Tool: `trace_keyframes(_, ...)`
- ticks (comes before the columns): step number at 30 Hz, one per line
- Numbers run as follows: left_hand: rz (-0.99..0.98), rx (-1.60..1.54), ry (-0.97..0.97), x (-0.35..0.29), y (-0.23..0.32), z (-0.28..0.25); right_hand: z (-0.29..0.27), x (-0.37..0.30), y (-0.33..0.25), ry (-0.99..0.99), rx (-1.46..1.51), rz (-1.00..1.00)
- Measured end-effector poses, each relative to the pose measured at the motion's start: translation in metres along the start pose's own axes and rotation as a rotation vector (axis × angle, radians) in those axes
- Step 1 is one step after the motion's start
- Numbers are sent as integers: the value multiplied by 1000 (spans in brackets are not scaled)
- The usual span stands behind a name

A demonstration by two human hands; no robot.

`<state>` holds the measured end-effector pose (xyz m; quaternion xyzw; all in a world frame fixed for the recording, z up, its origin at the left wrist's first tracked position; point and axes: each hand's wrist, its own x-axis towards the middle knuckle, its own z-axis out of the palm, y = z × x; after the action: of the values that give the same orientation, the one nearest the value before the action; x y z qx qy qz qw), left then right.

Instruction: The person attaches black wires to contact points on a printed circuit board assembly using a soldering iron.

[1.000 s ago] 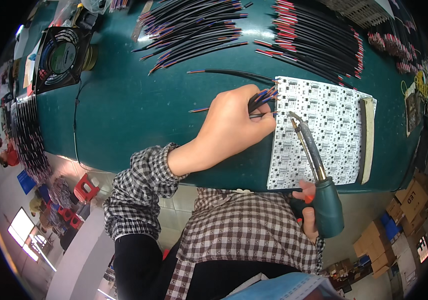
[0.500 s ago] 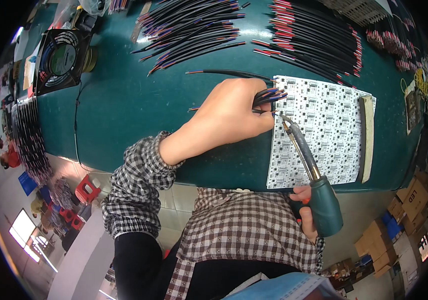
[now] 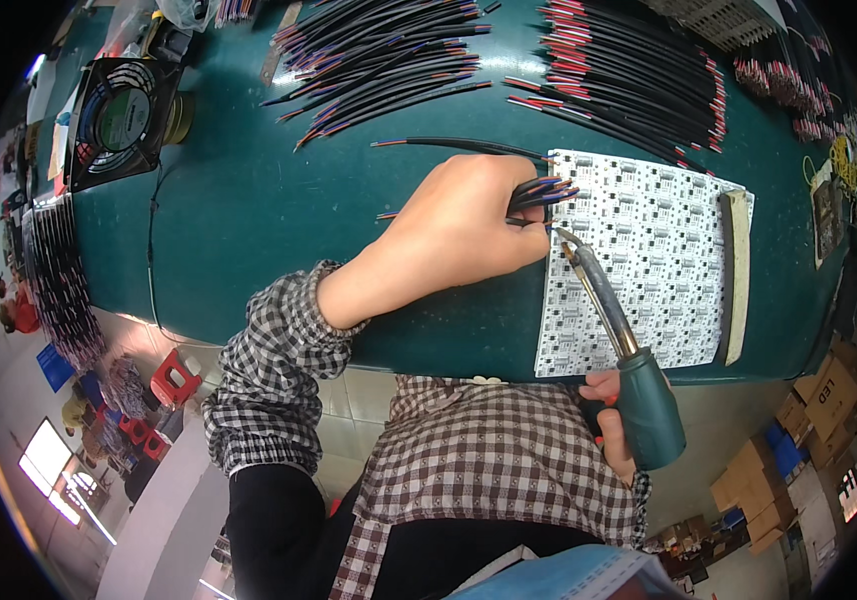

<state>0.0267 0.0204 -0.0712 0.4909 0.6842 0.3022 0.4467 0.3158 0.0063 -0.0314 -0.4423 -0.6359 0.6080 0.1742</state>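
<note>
Soldering iron (image 3: 641, 385) shifted left — tip (image 3: 571, 238) near left hand (image 3: 469, 215), wires (image 3: 547, 190) clasped

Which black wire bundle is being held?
The small bundle in the left hand, its ends over the left edge of the white board; the larger bundles lie unheld on the table.

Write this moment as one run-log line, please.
left hand: gripping thin black-sheathed wires; right hand: holding green-handled soldering iron; tip: near left edge of white rectangular circuit-board panel on green table
</note>
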Motion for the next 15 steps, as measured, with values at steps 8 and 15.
trace_keyframes(8, 26, 22, 37, -2, -1, 2, -8, 4, -1, -113, -249, -148)
trace_keyframes(15, 20, 31, 33, -1, 0, 1, -3, -11, 5, 29, 73, 14)
